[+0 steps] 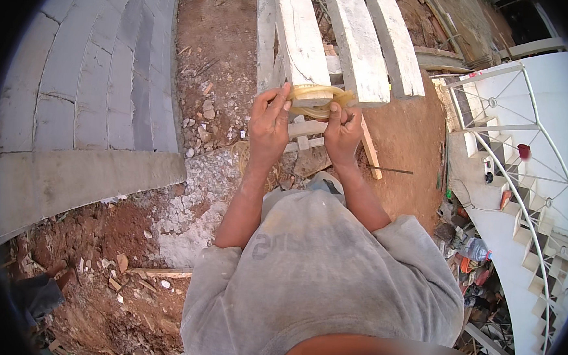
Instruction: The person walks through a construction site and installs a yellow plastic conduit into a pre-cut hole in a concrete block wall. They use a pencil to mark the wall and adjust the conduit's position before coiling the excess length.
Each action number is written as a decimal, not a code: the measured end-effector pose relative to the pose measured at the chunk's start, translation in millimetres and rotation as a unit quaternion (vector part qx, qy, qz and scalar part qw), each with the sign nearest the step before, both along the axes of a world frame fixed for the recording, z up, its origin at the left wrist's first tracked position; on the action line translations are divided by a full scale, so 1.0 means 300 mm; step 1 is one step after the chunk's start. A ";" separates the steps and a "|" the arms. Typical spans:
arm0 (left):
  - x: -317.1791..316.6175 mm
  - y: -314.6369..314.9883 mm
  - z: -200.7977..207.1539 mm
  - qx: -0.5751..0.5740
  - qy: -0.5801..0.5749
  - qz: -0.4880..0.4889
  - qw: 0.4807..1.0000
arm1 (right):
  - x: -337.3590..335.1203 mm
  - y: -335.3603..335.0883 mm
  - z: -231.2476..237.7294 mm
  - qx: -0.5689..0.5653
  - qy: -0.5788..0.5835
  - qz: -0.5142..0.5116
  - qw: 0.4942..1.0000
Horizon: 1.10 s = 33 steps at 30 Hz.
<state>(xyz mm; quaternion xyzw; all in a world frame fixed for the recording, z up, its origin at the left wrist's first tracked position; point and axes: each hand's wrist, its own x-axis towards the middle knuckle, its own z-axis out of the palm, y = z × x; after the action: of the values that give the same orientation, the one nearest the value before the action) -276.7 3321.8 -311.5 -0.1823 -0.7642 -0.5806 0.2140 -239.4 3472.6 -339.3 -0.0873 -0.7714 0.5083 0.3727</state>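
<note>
In front of my chest, both hands hold a loose coil of yellowish, see-through tubing [343, 97]. My left hand [270, 121] pinches its left side between thumb and fingers. On the right side, my right hand [342, 134] grips the coil with the thumb pressed against it. The loop hangs at the near end of a whitish wooden beam [299, 38], which shows through its middle. Whether the coil touches the beam, I cannot tell.
More whitish beams [354, 42] lie alongside. A grey block wall [95, 81] with a concrete ledge stands left. To the right are a white staircase with a metal railing [523, 199] and heaped debris [471, 254]. Rubble covers the dirt. Another person's dark clothing [36, 296] shows lower left.
</note>
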 end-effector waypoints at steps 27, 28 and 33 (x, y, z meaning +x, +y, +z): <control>-0.021 -0.010 0.015 0.001 -0.013 0.015 1.000 | -0.037 -0.034 -0.063 -0.010 0.058 -0.038 0.998; -0.023 -0.015 0.017 0.000 -0.016 0.006 1.000 | -0.037 -0.030 -0.063 -0.010 0.049 -0.035 0.998; -0.011 -0.016 0.018 0.001 -0.043 0.003 0.999 | 0.001 -0.004 -0.023 0.003 0.010 0.033 0.999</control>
<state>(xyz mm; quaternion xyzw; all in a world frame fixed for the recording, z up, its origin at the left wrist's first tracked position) -279.9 3316.9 -306.0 -0.1548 -0.7726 -0.5880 0.1827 -239.2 3471.3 -346.2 -0.0557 -0.7718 0.5185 0.3638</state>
